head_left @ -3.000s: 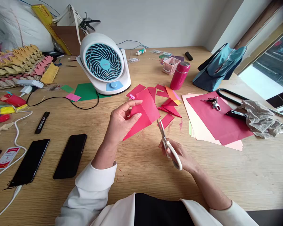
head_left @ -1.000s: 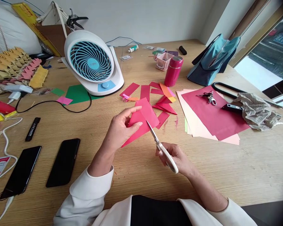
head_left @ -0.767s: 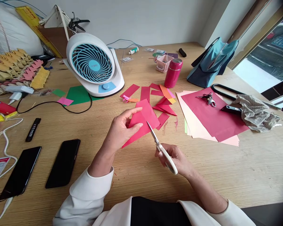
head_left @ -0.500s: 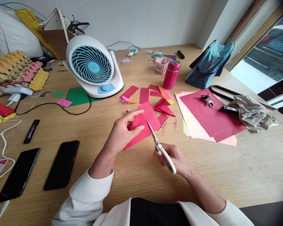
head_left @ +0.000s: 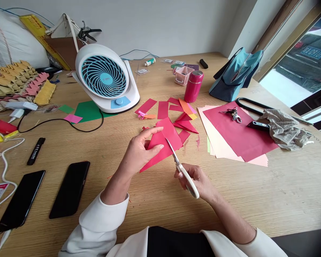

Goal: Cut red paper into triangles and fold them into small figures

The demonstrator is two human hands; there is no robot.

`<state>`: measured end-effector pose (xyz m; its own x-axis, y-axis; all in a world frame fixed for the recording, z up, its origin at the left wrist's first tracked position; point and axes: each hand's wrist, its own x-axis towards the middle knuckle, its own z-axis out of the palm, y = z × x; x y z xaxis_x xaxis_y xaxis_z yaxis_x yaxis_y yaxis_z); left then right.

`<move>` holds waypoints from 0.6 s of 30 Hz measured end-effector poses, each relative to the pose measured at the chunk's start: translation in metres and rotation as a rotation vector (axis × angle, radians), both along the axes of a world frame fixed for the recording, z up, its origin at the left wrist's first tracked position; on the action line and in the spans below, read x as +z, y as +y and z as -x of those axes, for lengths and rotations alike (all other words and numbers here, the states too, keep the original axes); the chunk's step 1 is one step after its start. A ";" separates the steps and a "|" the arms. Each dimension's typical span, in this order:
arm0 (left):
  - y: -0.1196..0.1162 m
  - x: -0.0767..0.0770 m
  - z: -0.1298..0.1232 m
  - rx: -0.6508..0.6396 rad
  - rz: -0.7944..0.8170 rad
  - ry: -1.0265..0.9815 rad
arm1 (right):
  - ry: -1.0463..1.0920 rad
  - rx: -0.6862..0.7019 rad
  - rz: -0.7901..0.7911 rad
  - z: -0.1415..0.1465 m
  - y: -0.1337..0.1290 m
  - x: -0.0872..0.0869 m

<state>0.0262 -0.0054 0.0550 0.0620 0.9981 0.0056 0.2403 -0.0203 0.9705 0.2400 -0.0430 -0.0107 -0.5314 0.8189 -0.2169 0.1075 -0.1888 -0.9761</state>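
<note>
My left hand [head_left: 140, 151] grips a folded red paper [head_left: 169, 134] by its left side, thumb and fingers on its face. My right hand [head_left: 196, 180] is closed round the white handle of the scissors [head_left: 187, 181]. The blades point up and to the left and lie over the right part of the red paper. Behind it are several red strips [head_left: 163, 110], an orange strip [head_left: 185, 106] and a folded red piece [head_left: 187, 125] on the wooden table [head_left: 155, 200].
A white fan [head_left: 105, 76] stands behind on the left, a pink flask [head_left: 194, 86] at the back. Coloured sheets [head_left: 230, 132] with keys and a grey cloth [head_left: 286, 130] lie right. Two black phones [head_left: 69, 189] and a marker [head_left: 36, 151] lie left.
The view has shifted very slightly. My hands, the red paper and the scissors look almost unchanged.
</note>
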 end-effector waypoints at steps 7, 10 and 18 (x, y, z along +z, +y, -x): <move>-0.001 -0.001 -0.004 -0.018 -0.009 0.022 | 0.005 -0.017 0.008 -0.001 0.001 -0.001; -0.001 -0.001 -0.005 -0.013 -0.010 0.018 | -0.005 -0.025 0.001 -0.001 0.000 0.000; -0.001 0.001 -0.005 0.002 -0.019 0.008 | -0.025 -0.023 -0.033 -0.001 0.001 -0.002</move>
